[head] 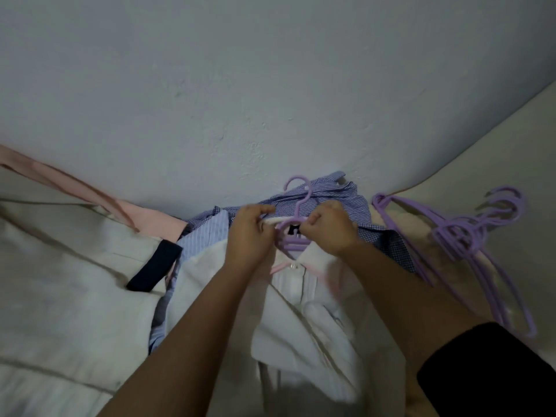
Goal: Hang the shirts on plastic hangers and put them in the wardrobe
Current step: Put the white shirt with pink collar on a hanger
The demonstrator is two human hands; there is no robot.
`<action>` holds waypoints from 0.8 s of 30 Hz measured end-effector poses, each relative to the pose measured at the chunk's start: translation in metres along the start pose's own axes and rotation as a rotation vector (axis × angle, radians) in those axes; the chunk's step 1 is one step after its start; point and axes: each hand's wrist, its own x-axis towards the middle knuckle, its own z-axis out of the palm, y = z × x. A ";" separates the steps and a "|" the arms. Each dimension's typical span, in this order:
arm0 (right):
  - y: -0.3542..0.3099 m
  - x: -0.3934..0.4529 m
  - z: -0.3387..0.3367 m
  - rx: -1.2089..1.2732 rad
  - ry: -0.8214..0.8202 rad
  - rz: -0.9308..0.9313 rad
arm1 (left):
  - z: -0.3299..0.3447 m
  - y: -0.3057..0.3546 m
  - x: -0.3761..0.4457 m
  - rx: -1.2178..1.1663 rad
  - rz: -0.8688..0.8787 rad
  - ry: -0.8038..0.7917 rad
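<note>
A white shirt [304, 314] lies on the bed with a purple plastic hanger [298, 203] inside its neck; the hook sticks out toward the wall. My left hand [251, 236] pinches the left side of the white collar. My right hand [329, 233] grips the right side of the collar next to the hanger's neck. Beneath the white shirt lie a blue checked shirt [337, 197] and a light blue striped shirt [198, 236]. A pink shirt [90, 191] lies at the left against the wall.
A bundle of spare purple hangers [469, 236] rests on the bed at the right. A cream garment with a dark navy strip [156, 264] covers the left of the bed. A grey wall [270, 85] stands right behind the pile.
</note>
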 end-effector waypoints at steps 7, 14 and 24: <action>-0.061 -0.060 -0.088 0.253 0.171 -0.245 | -0.076 0.086 -0.025 -0.066 0.190 0.228; -0.135 -0.133 -0.173 0.237 0.359 -0.511 | -0.164 0.163 -0.049 0.030 0.266 0.177; -0.220 -0.217 -0.281 0.040 0.581 -0.714 | -0.261 0.257 -0.105 0.143 0.796 0.422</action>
